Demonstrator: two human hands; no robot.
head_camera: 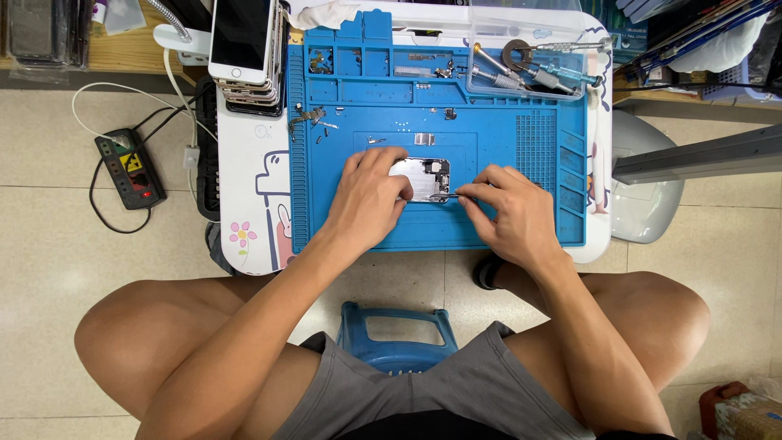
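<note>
Head camera, looking down: a seated person works at a small surface (pixel 244 204) covered by a blue repair mat (pixel 521 228). The left hand (pixel 366 200) lies flat over an opened phone shell (pixel 423 178) at the mat's centre, fingers pressing its near-left part to pin it down. The right hand (pixel 513 212) pinches a thin metal tool (pixel 452 196), its grip closed on the tool and the tip touching the shell's lower right edge. Loose small parts (pixel 314 121) lie on the mat's upper left; screwdrivers (pixel 538 69) rest in a clear tray (pixel 525 91) at the upper right, and a stack of phones (pixel 248 57) stands beside the mat. Done well, this work likely calls for a steady hold-down, a low tool angle and light pressure, so nothing slips or scatters.
</note>
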